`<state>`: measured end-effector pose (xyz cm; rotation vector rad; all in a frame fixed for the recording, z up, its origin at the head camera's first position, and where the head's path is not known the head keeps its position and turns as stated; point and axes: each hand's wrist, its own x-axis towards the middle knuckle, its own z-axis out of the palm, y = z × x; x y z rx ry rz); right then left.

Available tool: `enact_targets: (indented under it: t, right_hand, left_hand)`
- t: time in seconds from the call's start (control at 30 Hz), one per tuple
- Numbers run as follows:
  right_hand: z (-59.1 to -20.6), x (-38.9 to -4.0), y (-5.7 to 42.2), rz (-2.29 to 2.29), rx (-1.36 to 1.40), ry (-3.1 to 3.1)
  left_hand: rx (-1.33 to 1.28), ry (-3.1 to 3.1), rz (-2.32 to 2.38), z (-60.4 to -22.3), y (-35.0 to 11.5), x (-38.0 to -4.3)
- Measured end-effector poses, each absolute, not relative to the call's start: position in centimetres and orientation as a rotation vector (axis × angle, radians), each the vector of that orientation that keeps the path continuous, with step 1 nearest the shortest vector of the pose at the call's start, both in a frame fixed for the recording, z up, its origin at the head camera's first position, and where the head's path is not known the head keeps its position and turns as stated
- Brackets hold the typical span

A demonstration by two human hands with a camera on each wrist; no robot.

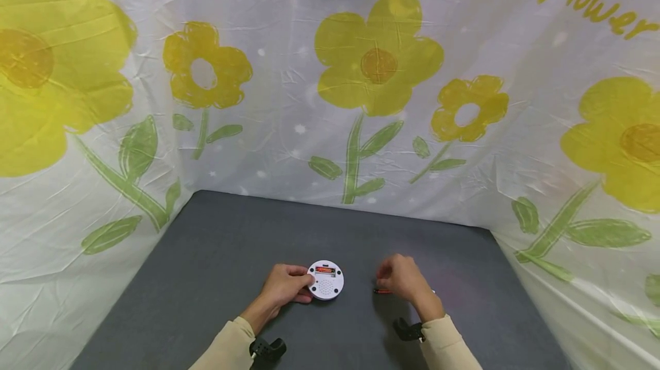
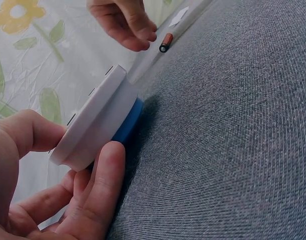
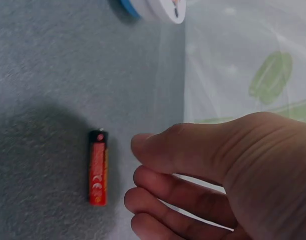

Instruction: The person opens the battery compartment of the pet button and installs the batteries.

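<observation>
My left hand (image 1: 282,287) grips the left edge of a round white device (image 1: 326,288), thumb on top and fingers beneath. The side facing up carries speaker holes, dark feet and an uncovered battery compartment, where a red battery (image 1: 325,270) lies in the upper part. The left wrist view shows a blue underside (image 2: 126,122) close to the table. Over a loose red-and-black AAA-size battery (image 3: 97,170) hovers my right hand (image 1: 404,278). Its fingers are loosely bent, with a gap between them and the battery in the right wrist view.
A small white piece (image 2: 179,16) lies on the table beyond the loose battery, mostly hidden by my right wrist in the head view. The dark grey table (image 1: 247,232) meets a white flower-printed curtain (image 1: 278,101) at the back and sides.
</observation>
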<state>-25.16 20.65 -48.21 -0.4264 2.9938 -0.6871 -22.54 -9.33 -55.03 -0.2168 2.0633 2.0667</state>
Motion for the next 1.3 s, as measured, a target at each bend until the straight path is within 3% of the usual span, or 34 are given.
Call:
enact_targets:
  t: [0.67, 1.3]
  right_hand:
    - [-50.6, -24.7, 21.7, -0.566, -0.602, 3.101]
    - [-47.5, -25.2, 18.6, -0.581, -0.828, 3.108]
  left_hand:
    - [-0.235, 2.064, 2.064, -55.1, -9.4, -22.6]
    - [-0.227, 2.05, 2.083, -55.0, -9.3, -22.5]
